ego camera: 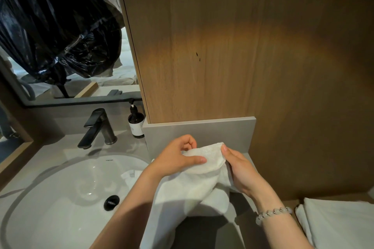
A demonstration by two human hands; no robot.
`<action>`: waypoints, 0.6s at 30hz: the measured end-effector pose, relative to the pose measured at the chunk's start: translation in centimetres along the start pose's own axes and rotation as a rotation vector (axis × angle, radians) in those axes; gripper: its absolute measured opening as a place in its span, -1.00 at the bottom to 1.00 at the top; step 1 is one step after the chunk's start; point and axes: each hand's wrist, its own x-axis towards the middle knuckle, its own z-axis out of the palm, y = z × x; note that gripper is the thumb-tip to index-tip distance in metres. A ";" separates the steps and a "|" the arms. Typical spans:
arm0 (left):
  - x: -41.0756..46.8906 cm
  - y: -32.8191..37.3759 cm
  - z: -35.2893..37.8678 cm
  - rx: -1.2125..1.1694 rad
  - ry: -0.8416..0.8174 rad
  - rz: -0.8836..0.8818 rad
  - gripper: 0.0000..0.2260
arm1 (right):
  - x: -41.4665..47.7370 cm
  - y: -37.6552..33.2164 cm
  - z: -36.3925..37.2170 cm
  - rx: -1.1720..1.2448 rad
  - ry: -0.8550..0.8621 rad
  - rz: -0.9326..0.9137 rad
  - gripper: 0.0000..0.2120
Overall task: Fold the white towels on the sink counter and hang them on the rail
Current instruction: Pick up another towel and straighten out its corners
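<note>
Above the grey counter (125, 145), just right of the sink basin (60, 198), a white towel (194, 186) is held up, its lower part draped down. Its top edge is pinched by the left hand (178, 157) and gripped at the corner by the right hand (240, 170), fingers curled round the cloth. The towel is judged soft, light and limp, and is best taken by its corners so the edges can be matched.

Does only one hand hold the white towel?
No, the left hand and the right hand both pinch the upper edge of the towel.
</note>
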 end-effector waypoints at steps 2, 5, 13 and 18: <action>0.2 0.1 0.4 -0.019 0.128 0.007 -0.70 | 0.0 -0.4 0.2 -0.081 0.044 -0.032 -0.65; 0.4 0.7 1.0 0.057 0.241 0.046 -0.70 | 0.1 -1.4 0.8 -0.212 0.193 -0.117 -0.74; 1.2 2.0 1.8 0.254 0.557 0.261 -0.62 | 1.0 -5.8 1.1 -1.038 0.537 -0.326 -0.73; 2.0 3.8 1.3 0.280 0.586 0.374 -0.71 | 2.0 -7.9 2.3 -1.034 0.626 -0.359 -0.72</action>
